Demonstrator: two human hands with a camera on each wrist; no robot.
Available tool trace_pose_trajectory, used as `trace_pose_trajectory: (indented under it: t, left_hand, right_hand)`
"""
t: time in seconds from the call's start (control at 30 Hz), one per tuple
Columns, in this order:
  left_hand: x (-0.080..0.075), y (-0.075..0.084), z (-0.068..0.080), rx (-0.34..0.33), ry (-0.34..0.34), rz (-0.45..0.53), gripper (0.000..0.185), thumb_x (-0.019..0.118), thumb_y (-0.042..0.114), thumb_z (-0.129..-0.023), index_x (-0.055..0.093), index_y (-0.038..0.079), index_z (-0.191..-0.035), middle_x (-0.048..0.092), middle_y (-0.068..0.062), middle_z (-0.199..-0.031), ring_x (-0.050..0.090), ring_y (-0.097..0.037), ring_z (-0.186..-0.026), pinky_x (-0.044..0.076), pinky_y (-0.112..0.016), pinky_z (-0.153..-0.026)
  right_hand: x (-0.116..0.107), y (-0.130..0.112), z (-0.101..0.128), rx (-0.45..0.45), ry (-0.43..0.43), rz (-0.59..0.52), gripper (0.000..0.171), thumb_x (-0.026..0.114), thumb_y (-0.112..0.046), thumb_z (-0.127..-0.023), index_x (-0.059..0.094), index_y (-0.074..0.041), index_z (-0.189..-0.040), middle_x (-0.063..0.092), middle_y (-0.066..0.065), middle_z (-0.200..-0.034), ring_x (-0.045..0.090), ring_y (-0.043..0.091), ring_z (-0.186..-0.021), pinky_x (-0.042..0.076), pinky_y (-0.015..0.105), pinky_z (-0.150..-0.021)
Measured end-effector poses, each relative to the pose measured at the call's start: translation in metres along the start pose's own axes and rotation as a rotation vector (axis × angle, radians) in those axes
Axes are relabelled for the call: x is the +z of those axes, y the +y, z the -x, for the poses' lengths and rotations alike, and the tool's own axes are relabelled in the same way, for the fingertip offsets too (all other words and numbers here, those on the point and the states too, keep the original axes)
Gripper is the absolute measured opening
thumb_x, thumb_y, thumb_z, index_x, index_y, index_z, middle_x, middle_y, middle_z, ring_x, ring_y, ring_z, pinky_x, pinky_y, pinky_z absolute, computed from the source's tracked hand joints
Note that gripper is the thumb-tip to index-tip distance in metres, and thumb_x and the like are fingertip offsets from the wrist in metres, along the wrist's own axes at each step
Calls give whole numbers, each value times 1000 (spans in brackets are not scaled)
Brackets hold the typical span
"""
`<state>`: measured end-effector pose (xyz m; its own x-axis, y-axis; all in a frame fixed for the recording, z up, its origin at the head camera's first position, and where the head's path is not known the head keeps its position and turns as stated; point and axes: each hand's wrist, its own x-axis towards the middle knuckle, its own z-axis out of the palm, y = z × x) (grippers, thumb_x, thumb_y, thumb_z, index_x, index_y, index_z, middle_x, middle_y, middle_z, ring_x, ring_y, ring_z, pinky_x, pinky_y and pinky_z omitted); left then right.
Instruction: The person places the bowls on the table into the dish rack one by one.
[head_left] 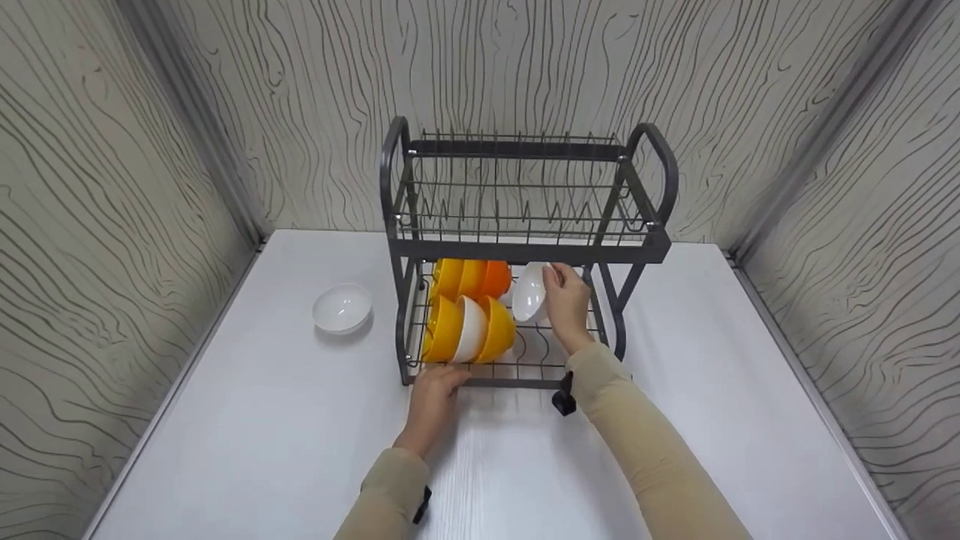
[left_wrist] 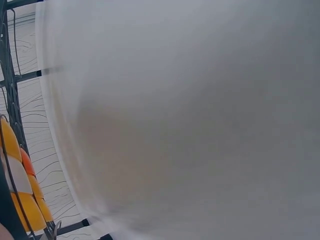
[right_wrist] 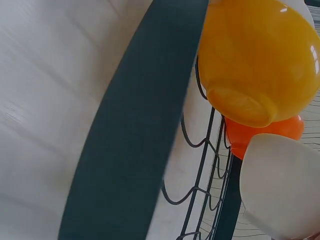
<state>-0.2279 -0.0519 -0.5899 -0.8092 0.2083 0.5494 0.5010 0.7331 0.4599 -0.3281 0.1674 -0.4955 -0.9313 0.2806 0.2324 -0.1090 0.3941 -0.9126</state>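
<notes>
A spare white bowl sits upright on the worktop, well to the left of the dish rack, apart from it. The left hand rests against the rack's lower front rail, apparently steadying the frame; whether its grip closes round the rail I cannot tell. Just behind that rail, yellow, white and orange bowls stand on edge between the wires, which keep them upright. Right of them, the right hand pinches the rim of a white bowl, tilted on edge inside the rack's lower tier.
</notes>
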Motion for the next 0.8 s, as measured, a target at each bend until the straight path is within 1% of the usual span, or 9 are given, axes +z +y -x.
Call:
trace_pose_trajectory:
  t: [0.1,0.23,0.33,0.43,0.53,0.6,0.67,0.8]
  left_hand:
    - [0,0,0,-3,7,-7,23,61,-3,-79,74,14,-88,69,7,-78,58,-11,-74,46,-26,-70]
    - [0,0,0,-3,5,-16,24,60,-4,-80,74,13,-88,69,6,-78,59,-12,-74,47,-27,-71]
    - [0,1,0,-17,-16,-17,24,59,-3,-81,74,13,-90,69,6,-79,59,-12,-75,47,-27,-72]
    - [-1,1,-2,-43,-46,-8,25,58,-2,-82,74,14,-92,70,7,-81,59,-12,-77,47,-27,-73]
    - [-2,2,-3,-73,-70,11,26,59,-1,-83,74,16,-94,70,8,-84,58,-11,-79,47,-27,-75]
    - [-3,2,-4,-80,-76,9,27,60,-2,-82,74,17,-95,70,9,-84,58,-10,-79,47,-26,-75]
    - [-3,2,-3,-62,-69,-7,27,60,-2,-82,74,17,-94,70,9,-83,59,-10,-78,47,-26,-75]
    - [-3,2,-1,-33,-46,-36,24,60,-1,-81,74,16,-91,70,9,-80,59,-9,-75,46,-25,-73]
  right_hand:
    - [5,0,-6,3,-22,38,33,49,-29,-95,58,-5,-115,62,14,-115,60,24,-106,51,34,-90]
    - [12,2,-11,9,-53,59,34,48,-29,-96,56,-5,-119,58,15,-124,56,26,-115,49,36,-95]
    - [16,4,-13,16,-72,49,34,47,-29,-96,55,-7,-120,56,15,-127,54,27,-118,47,37,-97]
    - [19,6,-16,18,-74,25,33,46,-31,-96,55,-9,-119,56,13,-125,54,25,-118,47,36,-97]
    - [22,8,-18,3,-71,-8,33,46,-30,-97,54,-8,-119,56,13,-124,54,25,-117,47,35,-97]
    - [24,9,-18,-8,-65,-32,33,46,-30,-97,54,-7,-119,56,13,-125,53,25,-119,46,35,-98]
    - [26,11,-18,-18,-63,-45,34,46,-29,-97,53,-7,-121,55,14,-128,52,25,-121,45,36,-100]
    - [31,15,-18,-29,-83,-42,36,48,-26,-96,48,-11,-129,49,11,-134,45,24,-128,40,36,-105]
